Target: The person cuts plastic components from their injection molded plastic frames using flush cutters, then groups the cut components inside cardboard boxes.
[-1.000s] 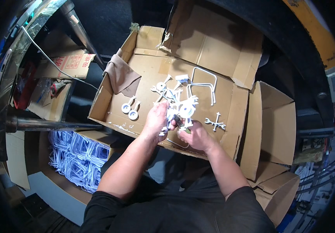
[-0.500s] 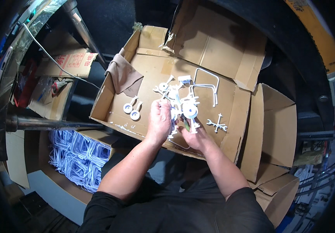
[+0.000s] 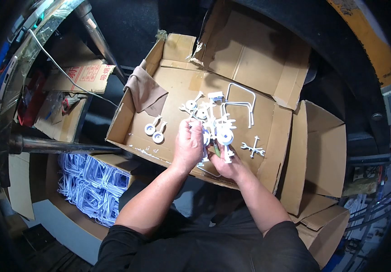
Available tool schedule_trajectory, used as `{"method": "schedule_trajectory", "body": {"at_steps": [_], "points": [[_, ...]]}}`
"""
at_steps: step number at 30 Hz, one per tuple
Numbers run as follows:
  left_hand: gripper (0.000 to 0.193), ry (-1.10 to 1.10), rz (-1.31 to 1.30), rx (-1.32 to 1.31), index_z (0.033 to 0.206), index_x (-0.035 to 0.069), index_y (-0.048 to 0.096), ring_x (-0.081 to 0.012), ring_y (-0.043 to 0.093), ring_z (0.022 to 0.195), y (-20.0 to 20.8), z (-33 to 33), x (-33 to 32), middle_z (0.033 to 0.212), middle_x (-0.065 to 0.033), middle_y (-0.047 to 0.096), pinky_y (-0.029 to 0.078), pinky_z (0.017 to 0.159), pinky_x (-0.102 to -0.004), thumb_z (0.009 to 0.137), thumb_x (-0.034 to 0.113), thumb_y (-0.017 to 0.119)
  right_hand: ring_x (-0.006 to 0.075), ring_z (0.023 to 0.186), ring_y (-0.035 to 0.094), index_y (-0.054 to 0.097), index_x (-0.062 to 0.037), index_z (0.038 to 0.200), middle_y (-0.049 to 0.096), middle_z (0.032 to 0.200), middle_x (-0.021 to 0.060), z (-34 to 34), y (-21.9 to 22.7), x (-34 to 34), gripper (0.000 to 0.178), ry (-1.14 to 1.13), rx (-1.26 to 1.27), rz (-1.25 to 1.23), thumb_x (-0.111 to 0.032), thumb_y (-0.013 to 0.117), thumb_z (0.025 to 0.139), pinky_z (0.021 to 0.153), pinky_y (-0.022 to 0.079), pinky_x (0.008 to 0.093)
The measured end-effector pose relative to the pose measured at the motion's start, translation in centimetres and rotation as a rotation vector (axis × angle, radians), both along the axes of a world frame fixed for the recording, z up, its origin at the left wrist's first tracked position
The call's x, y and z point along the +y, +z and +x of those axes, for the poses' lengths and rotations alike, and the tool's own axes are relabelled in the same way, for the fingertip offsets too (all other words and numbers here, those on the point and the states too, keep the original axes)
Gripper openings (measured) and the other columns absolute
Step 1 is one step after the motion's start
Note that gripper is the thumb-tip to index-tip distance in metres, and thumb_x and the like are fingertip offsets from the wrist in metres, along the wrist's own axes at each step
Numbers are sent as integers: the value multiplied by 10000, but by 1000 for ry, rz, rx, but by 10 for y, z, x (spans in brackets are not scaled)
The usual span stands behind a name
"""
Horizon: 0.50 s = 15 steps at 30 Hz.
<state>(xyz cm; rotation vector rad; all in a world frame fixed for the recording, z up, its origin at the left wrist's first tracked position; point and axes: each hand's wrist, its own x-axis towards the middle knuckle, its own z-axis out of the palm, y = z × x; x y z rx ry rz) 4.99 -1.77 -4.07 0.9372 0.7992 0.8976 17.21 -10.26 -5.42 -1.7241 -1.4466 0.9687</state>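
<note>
My left hand (image 3: 189, 146) is closed round one side of a cluster of white plastic moulded parts (image 3: 225, 135), with round cups and thin stems joined together. Against its near right side, my right hand (image 3: 228, 167) is curled. A green-handled tool (image 3: 217, 149) shows within the right hand; its working end is hidden. Loose white pieces lie around in the shallow cardboard box (image 3: 177, 77): two round cups with stems (image 3: 158, 137) at left, more parts (image 3: 191, 105) just beyond my hands, bent white rods (image 3: 241, 87), and a branched sprue piece (image 3: 253, 148) at right.
A beige cloth (image 3: 146, 93) hangs over the box's left wall. White crumbs are scattered near its front edge. At lower left stands a carton of white bent frames (image 3: 93, 181). Open cardboard flaps (image 3: 325, 154) rise on the right, and a metal pole (image 3: 68, 145) runs at left.
My hands and the white cluster have shifted slightly right and nearer to me, and the cluster has turned a little. The loose pieces lie as before.
</note>
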Motion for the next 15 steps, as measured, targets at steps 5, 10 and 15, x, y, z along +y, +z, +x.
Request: {"method": "schedule_trajectory", "body": {"at_steps": [5, 10, 15], "points": [[234, 7, 146, 157, 1042, 95, 420, -96, 534, 503, -18, 3, 2, 725, -29, 544, 445, 407, -228, 998, 323, 448, 375, 993, 589, 530, -29, 1124, 622, 1054, 173, 1, -1, -1, 319, 22, -77, -30, -128, 594, 828, 850, 467, 436], [256, -124, -434, -102, 995, 71, 455, -119, 524, 450, 10, -6, 11, 708, -52, 560, 446, 382, -238, 976, 322, 502, 240, 793, 631, 582, -29, 970, 642, 848, 87, 3, 3, -1, 168, 63, -225, 274, 20, 522, 821, 725, 499, 354], [297, -110, -528, -121, 951, 53, 474, -138, 539, 469, 8, -9, 15, 677, -58, 552, 458, 387, -247, 972, 348, 496, 371, 838, 616, 545, -43, 1066, 621, 881, 200, 13, -5, -1, 283, 79, -308, 82, -119, 612, 802, 736, 499, 432]]}}
